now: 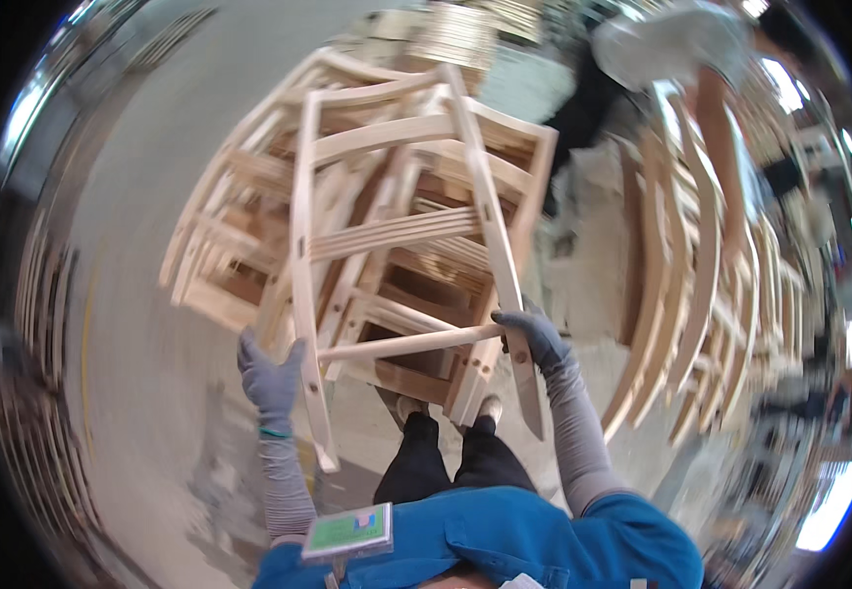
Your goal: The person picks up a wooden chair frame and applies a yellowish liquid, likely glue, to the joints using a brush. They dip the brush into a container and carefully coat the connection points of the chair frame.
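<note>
A pale wooden chair frame (397, 240), with two long side posts joined by cross slats and a round lower rung, is tilted in front of me. My right hand (541, 341), in a grey glove, is closed round its right post beside the rung's end. Just left of the other post is my left hand (271, 381), also gloved. Its thumb and fingers are spread, and nothing is in its grasp. Behind the frame, more wooden chair frames (235, 236) are stacked close together, partly hidden by it.
Curved wooden frames (681, 265) stand in a row at the right, where another person (676, 49) reaches in with an arm. Bundled wooden slats (453, 39) lie at the far side. Grey concrete floor (141, 216) stretches along the left.
</note>
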### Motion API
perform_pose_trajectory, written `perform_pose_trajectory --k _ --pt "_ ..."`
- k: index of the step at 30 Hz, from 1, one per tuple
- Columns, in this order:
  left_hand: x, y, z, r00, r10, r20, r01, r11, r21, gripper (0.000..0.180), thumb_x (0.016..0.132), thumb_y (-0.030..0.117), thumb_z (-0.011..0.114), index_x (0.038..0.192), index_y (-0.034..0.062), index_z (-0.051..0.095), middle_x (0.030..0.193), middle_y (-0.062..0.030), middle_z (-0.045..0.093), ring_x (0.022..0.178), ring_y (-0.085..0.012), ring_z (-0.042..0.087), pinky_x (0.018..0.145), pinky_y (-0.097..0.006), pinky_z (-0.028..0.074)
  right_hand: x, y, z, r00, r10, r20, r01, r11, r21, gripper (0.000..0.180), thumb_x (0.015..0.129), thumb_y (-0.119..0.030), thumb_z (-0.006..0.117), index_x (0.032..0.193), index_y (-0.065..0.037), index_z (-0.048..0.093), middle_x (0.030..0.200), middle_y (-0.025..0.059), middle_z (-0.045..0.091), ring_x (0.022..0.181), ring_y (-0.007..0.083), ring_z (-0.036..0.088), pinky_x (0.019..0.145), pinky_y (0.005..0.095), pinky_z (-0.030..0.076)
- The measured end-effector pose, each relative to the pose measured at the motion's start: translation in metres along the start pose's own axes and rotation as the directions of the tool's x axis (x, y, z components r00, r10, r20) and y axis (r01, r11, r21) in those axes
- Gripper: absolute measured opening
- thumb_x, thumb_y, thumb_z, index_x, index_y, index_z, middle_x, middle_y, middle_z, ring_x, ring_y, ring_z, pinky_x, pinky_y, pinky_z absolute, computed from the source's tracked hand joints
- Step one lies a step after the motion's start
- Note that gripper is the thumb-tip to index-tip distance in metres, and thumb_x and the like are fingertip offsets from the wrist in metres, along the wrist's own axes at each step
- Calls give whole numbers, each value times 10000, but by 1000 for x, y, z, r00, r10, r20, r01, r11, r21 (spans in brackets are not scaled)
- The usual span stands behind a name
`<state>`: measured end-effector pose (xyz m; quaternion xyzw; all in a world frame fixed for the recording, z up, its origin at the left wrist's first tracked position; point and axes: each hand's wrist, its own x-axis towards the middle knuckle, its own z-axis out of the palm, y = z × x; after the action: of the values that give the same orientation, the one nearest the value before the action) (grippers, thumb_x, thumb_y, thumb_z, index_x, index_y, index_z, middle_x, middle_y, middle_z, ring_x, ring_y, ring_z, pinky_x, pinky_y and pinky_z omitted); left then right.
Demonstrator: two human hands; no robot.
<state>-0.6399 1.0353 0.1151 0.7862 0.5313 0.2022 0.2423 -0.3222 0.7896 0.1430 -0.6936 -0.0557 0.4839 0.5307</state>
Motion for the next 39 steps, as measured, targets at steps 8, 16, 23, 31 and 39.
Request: perform_pose_trajectory --k 8,16,23,31,39 --pt "-45 7 86 601 115 791 799 -54 -599 559 799 552 515 1058 57 494 649 -22 511 476 -138 490 434 -282 456 -74 -13 -67 973 -213 -93 162 910 -382 607 675 -371 695 1100 34 542 950 168 611 869 227 577 778 307 446" --pt "-130 91 54 607 90 789 782 105 -614 435 822 456 519 994 57 488 598 -16 494 425 -124 486 365 -256 421 -172 35 -140 965 -109 -237 20 936 -352 649 687 -386 699 1125 56 515 1005 191 603 947 244 579 836 305 430" --pt "-191 221 94 596 205 777 747 213 -629 454 830 447 519 1041 47 480 670 -26 518 474 -127 507 404 -252 442 -261 60 -260 898 -165 -409 129 985 -114 619 682 -288 729 1141 59 500 1013 154 603 939 207 572 832 284 432" --pt "-215 408 194 553 372 745 584 465 -665 360 822 325 579 1021 34 509 672 -18 522 526 -111 532 436 -237 444 -282 86 -431 797 -199 -570 221 975 -30 500 724 -202 702 1111 64 530 944 110 614 859 170 578 780 266 450" --pt "-215 527 303 579 499 645 404 512 -758 292 851 260 550 968 -5 585 798 -54 564 710 -110 566 612 -250 461 -239 81 -569 726 -160 -669 156 986 -65 565 754 -323 653 1149 55 513 882 89 641 829 175 601 730 253 462"
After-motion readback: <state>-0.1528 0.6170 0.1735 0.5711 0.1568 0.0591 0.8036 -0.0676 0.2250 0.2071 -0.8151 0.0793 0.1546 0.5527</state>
